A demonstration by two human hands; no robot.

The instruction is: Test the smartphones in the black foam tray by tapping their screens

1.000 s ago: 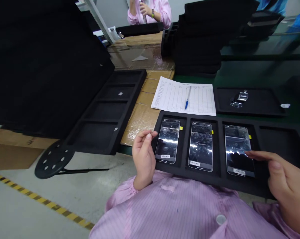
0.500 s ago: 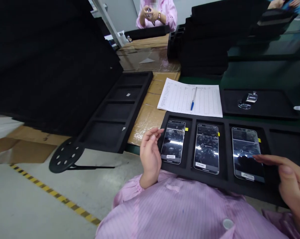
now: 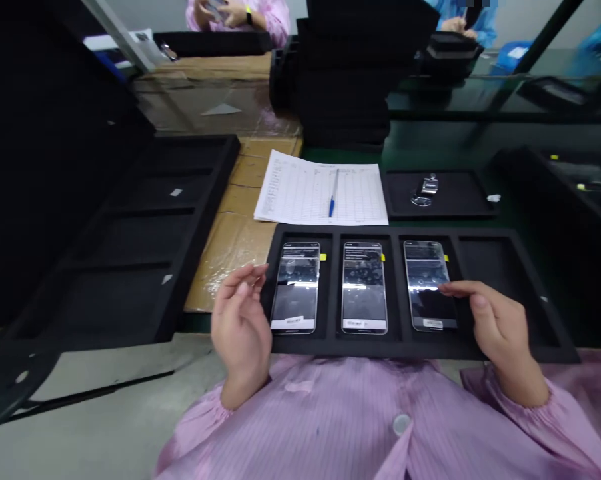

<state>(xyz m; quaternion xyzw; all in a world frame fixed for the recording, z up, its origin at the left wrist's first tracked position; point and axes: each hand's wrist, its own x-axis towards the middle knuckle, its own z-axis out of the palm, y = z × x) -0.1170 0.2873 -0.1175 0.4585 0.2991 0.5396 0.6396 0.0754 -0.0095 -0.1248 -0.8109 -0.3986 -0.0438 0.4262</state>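
Three smartphones lie face up in a black foam tray (image 3: 330,347), each in its own compartment, with lit screens, a barcode label near the bottom and a yellow tab at the side. My left hand (image 3: 243,327) is half curled beside the left phone (image 3: 296,293), at the tray's left edge, holding nothing. The middle phone (image 3: 364,293) has neither hand on it. Over the right edge of the right phone (image 3: 425,280), the outstretched fingers of my right hand (image 3: 495,317) reach its screen; whether they touch the glass I cannot tell. The tray's rightmost compartment holds no phone.
Printed sheets (image 3: 300,193) with a blue pen (image 3: 333,197) lie behind the tray. A small black tray (image 3: 440,207) holds a shiny metal and glass piece (image 3: 425,191). Another foam tray (image 3: 150,227) stands at left, tray stacks (image 3: 350,80) behind. Co-workers sit across the table.
The view has swung to the right, so the tray and phones appear further left. My right hand stays at the right phone, my left hand by the left phone.
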